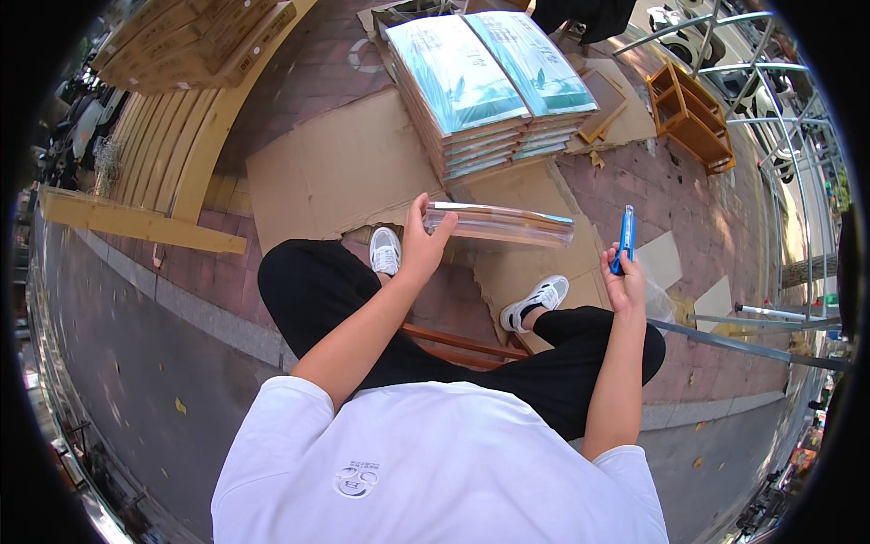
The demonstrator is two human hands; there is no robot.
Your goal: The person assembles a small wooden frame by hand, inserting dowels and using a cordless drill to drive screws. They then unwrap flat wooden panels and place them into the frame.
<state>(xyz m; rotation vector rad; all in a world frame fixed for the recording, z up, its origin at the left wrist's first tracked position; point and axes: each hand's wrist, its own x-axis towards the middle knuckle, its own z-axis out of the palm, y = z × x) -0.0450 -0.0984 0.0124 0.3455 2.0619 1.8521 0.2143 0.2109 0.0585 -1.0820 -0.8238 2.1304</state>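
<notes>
My left hand (pixel 423 240) grips one end of a long, clear plastic-sided box (pixel 507 228), thumb on the near side. The box is held in the air over my knees, its far end pointing right. What is inside it, if anything, I cannot make out. In my right hand (pixel 623 283) is a blue utility knife (pixel 625 243), held upright between thumb and fingers, apart from the box. Whether its blade is out is too small to tell. Beyond the box stand two stacks of flat, blue-green printed cartons (pixel 458 77).
Flattened cardboard (pixel 340 172) covers part of the brick paving. Brown cartons (pixel 181 45) sit on a slatted wooden bench (pixel 172 150) at the left. To the right are a small wooden shelf (pixel 693 118) and a metal tube frame (pixel 787 136). I sit on a low wooden seat (pixel 462 344).
</notes>
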